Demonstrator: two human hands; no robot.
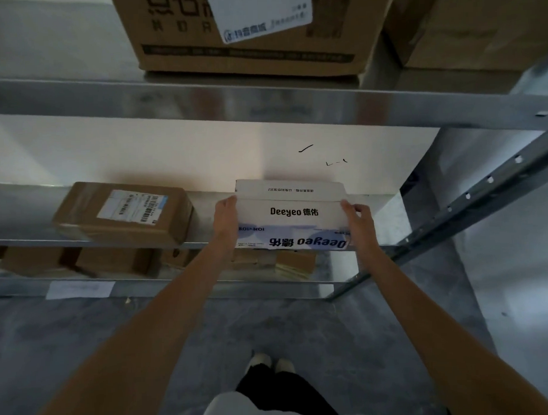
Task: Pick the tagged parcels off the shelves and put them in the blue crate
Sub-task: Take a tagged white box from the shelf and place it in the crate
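Observation:
A white box printed "Deeyeo" lies on the middle metal shelf, its near end over the shelf's front edge. My left hand grips its left side and my right hand grips its right side, thumbs on the top face. A brown parcel with a white barcode label lies on the same shelf to the left. The blue crate is out of view.
A large cardboard box with a white label and another box stand on the upper shelf. Several small brown boxes sit on the lower shelf. A perforated steel upright runs at the right. Grey concrete floor lies below.

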